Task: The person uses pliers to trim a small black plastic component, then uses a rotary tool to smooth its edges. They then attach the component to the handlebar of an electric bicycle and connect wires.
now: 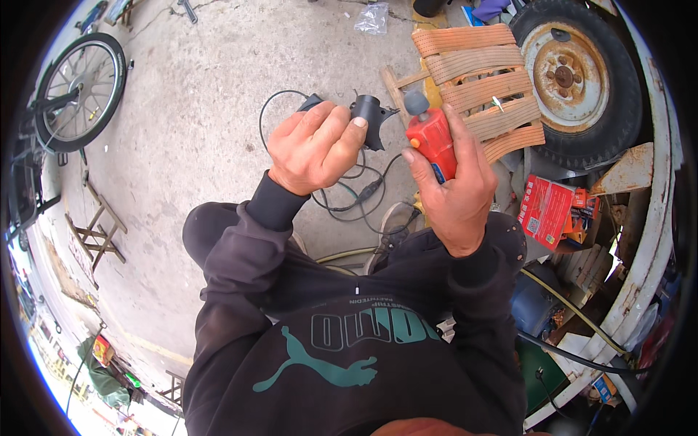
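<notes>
My left hand (313, 145) is closed around a black plastic part (371, 116) that has a short tube and a curved end, with a thin black cable looping down behind it. In my right hand (454, 192) is a red handheld power tool (430, 142) with an orange button, held upright with a grey rounded head (416, 102) at its top, just right of the black part but apart from it. Cables with an inline connector (372, 187) hang down toward my shoe (391, 232).
A slatted wooden folding stool (483, 59) and a rusty-rimmed wheel (552, 47) stand right; red boxes (545, 211) and a metal frame (632, 291) lie beside me. A bicycle wheel (51, 116) and another stool (98, 225) are left. A plastic bag (372, 18) lies ahead.
</notes>
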A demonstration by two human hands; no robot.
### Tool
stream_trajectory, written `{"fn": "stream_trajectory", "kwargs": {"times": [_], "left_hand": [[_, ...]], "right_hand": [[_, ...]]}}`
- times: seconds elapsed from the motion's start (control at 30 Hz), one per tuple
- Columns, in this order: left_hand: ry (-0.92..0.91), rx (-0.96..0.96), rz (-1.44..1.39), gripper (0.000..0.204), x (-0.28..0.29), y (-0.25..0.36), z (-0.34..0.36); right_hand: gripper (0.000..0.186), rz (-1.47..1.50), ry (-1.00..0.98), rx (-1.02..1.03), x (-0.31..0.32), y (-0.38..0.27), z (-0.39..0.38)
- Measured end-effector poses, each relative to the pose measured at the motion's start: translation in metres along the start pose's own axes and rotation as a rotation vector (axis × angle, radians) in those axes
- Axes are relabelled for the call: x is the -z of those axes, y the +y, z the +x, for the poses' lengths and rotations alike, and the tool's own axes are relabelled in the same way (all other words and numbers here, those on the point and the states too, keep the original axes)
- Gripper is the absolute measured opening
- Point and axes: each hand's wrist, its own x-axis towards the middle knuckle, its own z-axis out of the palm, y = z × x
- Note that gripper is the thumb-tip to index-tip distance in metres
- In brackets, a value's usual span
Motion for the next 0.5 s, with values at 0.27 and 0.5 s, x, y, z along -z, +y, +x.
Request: {"fn": "stream_trajectory", "kwargs": {"times": [0.27, 0.5], "left_hand": [[0.035, -0.012, -0.022, 0.029, -0.001, -0.001, -0.006], [0.011, -0.057, 0.040, 0.030, 0.003, -0.001, 0.002]], "right_hand": [[0.065, 0.007, 0.017, -0.054, 0.001, 0.002, -0.004], [0.059, 0.144, -0.052, -0.261, 0.006, 0.006, -0.002]]}}
